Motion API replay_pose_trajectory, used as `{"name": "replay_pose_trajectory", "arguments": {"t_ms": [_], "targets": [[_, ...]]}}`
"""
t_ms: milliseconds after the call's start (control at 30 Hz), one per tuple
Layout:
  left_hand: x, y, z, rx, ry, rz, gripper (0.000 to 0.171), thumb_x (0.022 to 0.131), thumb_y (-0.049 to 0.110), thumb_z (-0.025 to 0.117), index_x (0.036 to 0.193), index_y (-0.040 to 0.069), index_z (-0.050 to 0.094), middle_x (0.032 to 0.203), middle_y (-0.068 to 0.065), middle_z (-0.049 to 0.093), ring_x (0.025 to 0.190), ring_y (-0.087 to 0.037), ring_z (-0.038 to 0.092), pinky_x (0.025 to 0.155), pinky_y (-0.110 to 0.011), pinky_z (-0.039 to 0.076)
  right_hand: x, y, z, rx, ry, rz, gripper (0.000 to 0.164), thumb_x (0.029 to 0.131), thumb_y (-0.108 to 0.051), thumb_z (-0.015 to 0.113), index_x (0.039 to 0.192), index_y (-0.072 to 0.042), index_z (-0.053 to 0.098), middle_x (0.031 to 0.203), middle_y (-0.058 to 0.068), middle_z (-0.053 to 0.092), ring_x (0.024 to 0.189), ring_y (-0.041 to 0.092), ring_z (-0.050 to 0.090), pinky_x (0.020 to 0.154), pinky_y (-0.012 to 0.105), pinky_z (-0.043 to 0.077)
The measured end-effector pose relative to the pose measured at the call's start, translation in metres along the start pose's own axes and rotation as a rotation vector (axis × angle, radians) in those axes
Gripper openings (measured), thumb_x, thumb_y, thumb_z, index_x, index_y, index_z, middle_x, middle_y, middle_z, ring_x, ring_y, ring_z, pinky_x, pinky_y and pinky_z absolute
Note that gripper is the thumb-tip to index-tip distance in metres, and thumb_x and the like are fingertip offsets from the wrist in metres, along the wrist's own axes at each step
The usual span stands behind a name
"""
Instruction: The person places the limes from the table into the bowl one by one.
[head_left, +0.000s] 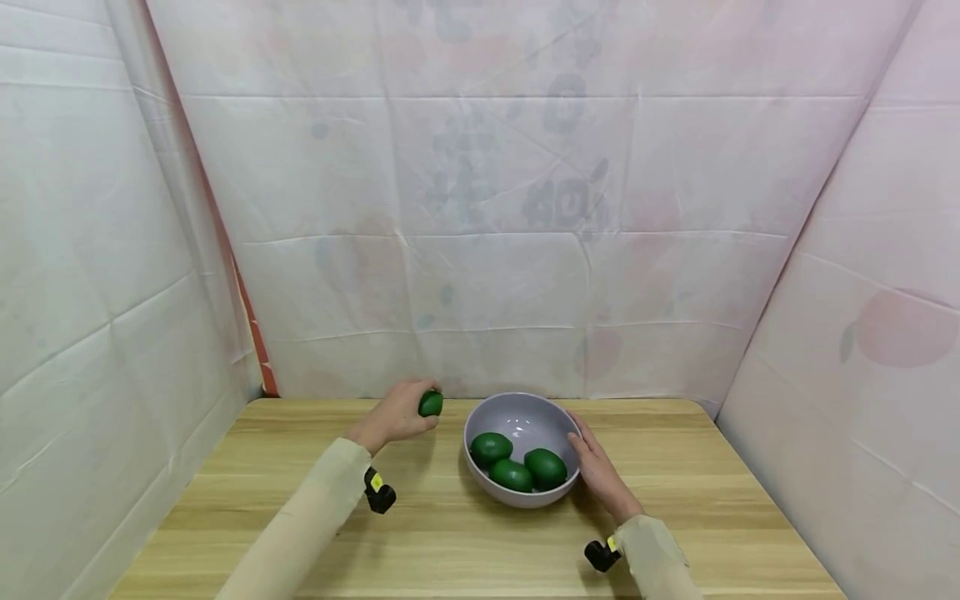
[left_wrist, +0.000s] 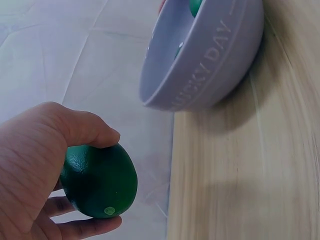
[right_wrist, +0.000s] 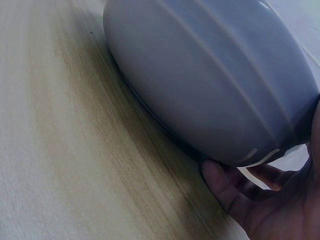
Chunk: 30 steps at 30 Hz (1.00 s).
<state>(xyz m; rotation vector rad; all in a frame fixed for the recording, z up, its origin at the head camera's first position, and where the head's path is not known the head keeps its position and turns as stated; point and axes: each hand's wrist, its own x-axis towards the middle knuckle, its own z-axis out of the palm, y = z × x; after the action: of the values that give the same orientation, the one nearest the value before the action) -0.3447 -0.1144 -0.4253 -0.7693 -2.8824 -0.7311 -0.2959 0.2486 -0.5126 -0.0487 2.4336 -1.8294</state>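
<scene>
A dark green oval fruit (left_wrist: 102, 182) with a pale stem scar is held between the thumb and fingers of my left hand (head_left: 401, 412), left of the bowl and above the table. In the left wrist view, the thumb lies on one side of the fruit and fingertips on the other. The grey-lilac bowl (head_left: 521, 497) stands upright and has raised lettering on its outside. Inside sit three similar green fruits: one at left (head_left: 491, 448), one at front (head_left: 511, 476) and one at right (head_left: 546, 468). My right hand (head_left: 602, 473) grips the bowl's right side at the rim.
Under the bowl is a wood-grain table (head_left: 450, 554). A pale printed sheet (head_left: 495, 275) hangs behind its far edge, with more sheets at left (head_left: 97, 317) and right (head_left: 847, 417). Small black cameras sit at the left wrist (head_left: 380, 493) and right wrist (head_left: 602, 556).
</scene>
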Motion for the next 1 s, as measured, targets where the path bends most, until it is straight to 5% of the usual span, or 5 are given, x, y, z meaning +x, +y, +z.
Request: {"name": "replay_pose_trajectory", "arguments": {"t_ms": [1000], "targets": [[0.028,0.042,0.016,-0.003,-0.001,0.164,0.041,0.085,0.017,0.077,0.123,0.008,0.064,0.112,-0.008,0.070,0.094,-0.020,0.062,0.083,-0.038,0.054,-0.001,0.004,0.000,-0.006,-0.006,-0.012,0.055,0.113,-0.032,0.026,0.164,-0.019,0.012,0.173,0.012,0.007,0.160,0.039,0.001,0.126,0.061,0.007]]}}
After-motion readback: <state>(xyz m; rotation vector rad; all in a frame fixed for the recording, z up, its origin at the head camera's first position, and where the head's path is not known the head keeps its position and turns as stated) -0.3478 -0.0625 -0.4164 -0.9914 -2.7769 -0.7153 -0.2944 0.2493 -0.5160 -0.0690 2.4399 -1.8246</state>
